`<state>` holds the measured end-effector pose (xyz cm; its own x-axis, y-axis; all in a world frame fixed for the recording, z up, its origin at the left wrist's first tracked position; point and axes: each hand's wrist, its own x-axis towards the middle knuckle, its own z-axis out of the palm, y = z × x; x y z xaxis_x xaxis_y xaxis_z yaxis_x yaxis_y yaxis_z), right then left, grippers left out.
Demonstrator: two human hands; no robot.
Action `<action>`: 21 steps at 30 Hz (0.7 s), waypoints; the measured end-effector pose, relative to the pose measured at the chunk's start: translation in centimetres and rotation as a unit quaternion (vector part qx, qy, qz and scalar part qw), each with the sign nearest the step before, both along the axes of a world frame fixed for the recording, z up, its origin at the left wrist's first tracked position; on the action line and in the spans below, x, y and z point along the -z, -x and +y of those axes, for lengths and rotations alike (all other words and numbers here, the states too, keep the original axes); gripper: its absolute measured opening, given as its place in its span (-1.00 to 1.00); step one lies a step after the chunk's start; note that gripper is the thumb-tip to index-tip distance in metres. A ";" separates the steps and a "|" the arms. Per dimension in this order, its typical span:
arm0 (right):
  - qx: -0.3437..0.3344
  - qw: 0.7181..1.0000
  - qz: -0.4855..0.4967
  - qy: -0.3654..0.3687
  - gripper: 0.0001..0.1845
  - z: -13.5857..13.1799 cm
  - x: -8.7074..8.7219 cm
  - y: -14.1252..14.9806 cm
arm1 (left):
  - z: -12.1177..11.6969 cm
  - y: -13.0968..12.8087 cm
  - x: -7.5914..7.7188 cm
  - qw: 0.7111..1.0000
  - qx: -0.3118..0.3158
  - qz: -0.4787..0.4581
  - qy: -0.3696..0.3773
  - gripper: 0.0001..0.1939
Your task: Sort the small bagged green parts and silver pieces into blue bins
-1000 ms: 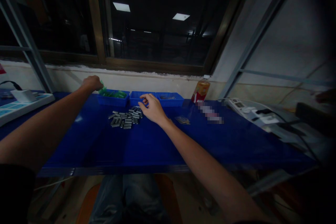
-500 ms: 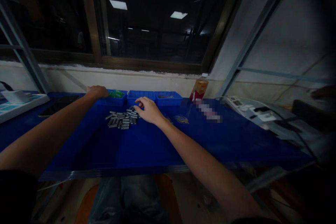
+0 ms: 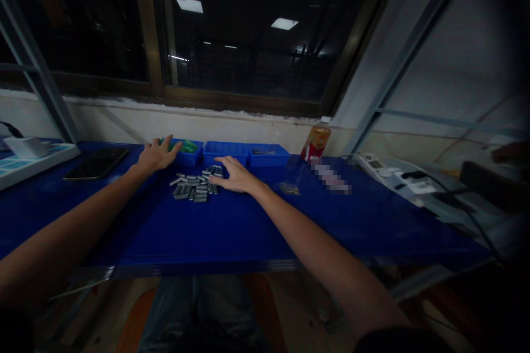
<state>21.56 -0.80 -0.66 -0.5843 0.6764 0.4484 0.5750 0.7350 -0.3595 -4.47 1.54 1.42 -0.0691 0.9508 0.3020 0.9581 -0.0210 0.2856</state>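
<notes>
Small silver metal cylinders [image 3: 192,187] lie in a loose pile on the blue table. My right hand [image 3: 236,175] is at the pile's right edge, thumb and fingers apart, with nothing seen in it. By the front left corner of the left blue bin [image 3: 191,159] is my left hand [image 3: 159,154], its fingers spread and holding nothing that shows. Green things [image 3: 188,146], too dim to name, fill that bin. A middle blue bin [image 3: 226,150] and a right blue bin [image 3: 268,157] stand beside it in a row; the right one has small thin pieces inside.
A small clear bag of parts [image 3: 289,188] lies right of my right hand. Behind it stands a drink bottle [image 3: 317,140]. At the left are a phone [image 3: 96,164] and a white power strip [image 3: 41,162]; another power strip [image 3: 375,168] with cables is at the right.
My left hand has come back from the left bin's edge, lower and slightly right, and its fingers have spread. My right hand has opened wider beside the pile.
</notes>
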 end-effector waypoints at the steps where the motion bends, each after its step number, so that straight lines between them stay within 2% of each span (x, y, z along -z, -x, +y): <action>1: -0.003 1.000 -0.021 0.014 -0.29 0.0 0.1 0.2 | -0.2 -0.1 0.2 1.000 -0.011 -0.008 -0.012 -0.25; 4: -0.006 0.997 -0.068 0.045 -0.28 -0.1 0.4 0.6 | -0.9 -0.9 0.2 0.998 -0.048 -0.011 -0.044 -0.23; 7: -0.001 0.997 -0.069 0.041 -0.36 0.1 0.3 0.5 | -1.7 -1.8 -0.2 0.991 -0.052 0.051 -0.110 -0.30; 9: 0.003 0.998 -0.056 0.031 -0.38 0.2 0.2 0.3 | -2.4 -2.6 -0.8 0.987 0.007 0.090 -0.136 -0.43; 11: 0.002 0.999 -0.042 0.025 -0.39 0.3 0.0 0.1 | -3.2 -3.4 -1.4 0.981 0.128 0.097 -0.111 -0.56; 13: 0.000 0.999 -0.031 0.027 -0.42 0.4 0.0 -0.1 | -4.0 -4.4 -1.8 0.960 0.263 0.076 -0.059 -0.62; 14: 0.001 0.999 -0.024 0.027 -0.43 0.5 0.0 -0.1 | -4.3 -4.9 -1.7 0.948 0.309 0.065 -0.040 -0.62; 16: 0.005 1.000 -0.006 0.024 -0.45 0.7 0.3 0.0 | -4.7 -5.9 -1.1 0.937 0.343 0.053 -0.032 -0.60; 19: 0.014 1.000 0.012 0.022 -0.46 1.1 0.7 0.1 | -4.6 -6.9 0.6 0.940 0.337 0.046 -0.033 -0.49; 21: 0.010 0.999 -0.007 0.033 -0.49 1.2 1.0 0.3 | -4.3 -7.2 1.6 0.944 0.326 0.051 0.007 -0.42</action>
